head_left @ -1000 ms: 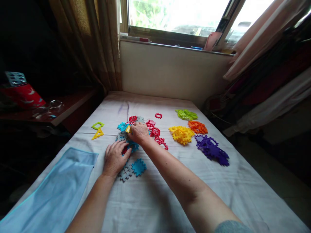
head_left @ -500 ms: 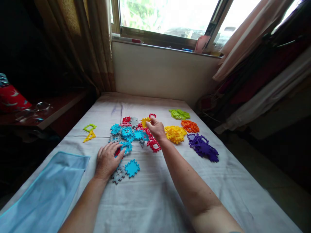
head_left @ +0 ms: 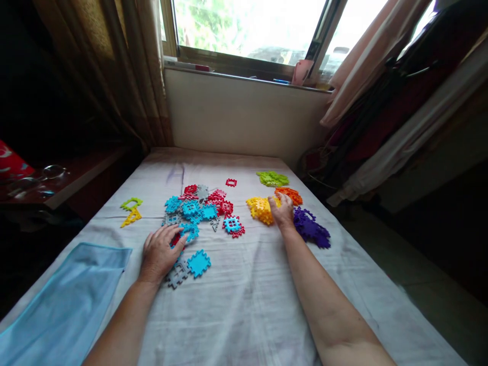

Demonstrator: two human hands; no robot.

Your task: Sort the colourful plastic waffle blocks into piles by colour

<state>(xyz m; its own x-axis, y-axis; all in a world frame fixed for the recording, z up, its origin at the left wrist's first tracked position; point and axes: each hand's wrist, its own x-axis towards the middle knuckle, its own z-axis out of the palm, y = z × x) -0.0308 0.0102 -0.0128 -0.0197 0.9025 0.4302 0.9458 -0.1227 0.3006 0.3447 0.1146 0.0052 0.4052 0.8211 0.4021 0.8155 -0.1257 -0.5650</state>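
Note:
My left hand (head_left: 159, 254) rests on the near left side of a mixed heap of toothed plastic building tiles, its fingers curved and the thumb apart. A red tile (head_left: 176, 239) shows between thumb and fingers, and a blue tile (head_left: 189, 232) lies at the fingertips. My right hand (head_left: 282, 212) is over the right edge of the yellow tile pile (head_left: 260, 209), fingers apart; no tile is visibly gripped. Close by are the orange pile (head_left: 292, 195) and the purple pile (head_left: 313, 231). Nearer me lie a blue square tile (head_left: 199, 263) and a grey window tile (head_left: 178, 275).
A green pile (head_left: 272, 178) sits at the far right of the sheet-covered surface (head_left: 236, 315). One green frame tile (head_left: 131, 204) and a yellow triangle (head_left: 131, 217) lie on the left. A blue cloth (head_left: 72, 295) covers the near left. Glasses (head_left: 53, 172) rest on a side table.
My right hand has carried a yellow tile from the mixed heap rightward to the yellow pile, and its fingers have spread. My left hand stays on the heap. The view has shifted slightly.

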